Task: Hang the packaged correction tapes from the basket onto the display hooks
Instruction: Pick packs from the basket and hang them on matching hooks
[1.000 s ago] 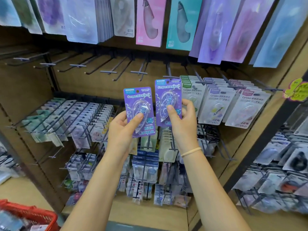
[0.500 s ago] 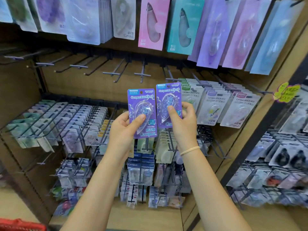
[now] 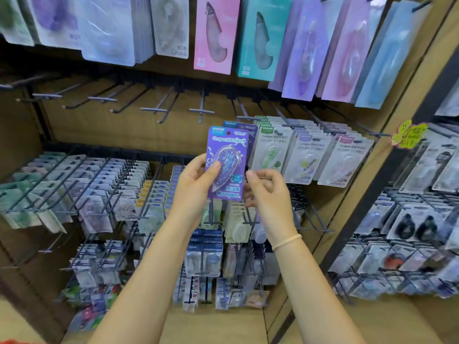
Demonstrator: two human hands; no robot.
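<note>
The left hand (image 3: 196, 181) gripped a purple pack (image 3: 227, 165) by its lower left part, thumb across the clear blister on the front, fingers behind the card. The pack stood upright, slightly tilted, in front of the display and below the row of bare hooks (image 3: 201, 111). A second purple pack (image 3: 250, 131) lay directly behind it, stacked against its back, with only its top and right edge showing. The right hand (image 3: 269, 192) was at the right edge of the packs, fingers curled, thumb tip close to the card edge; whether it pinched the rear pack or had come free of it could not be told. A pale band (image 3: 286, 242) circled the right wrist.

Just right of the packs, white Campus packs (image 3: 308, 157) hung in three rows on hooks. Larger pink (image 3: 216, 36) and teal packs (image 3: 262, 38) hung along the top rail. To the left, long hooks carried dense rows of small packs (image 3: 74, 192), and more hung below the hands. At the bottom left corner a sliver of red (image 3: 15, 341) showed, too little to identify.
</note>
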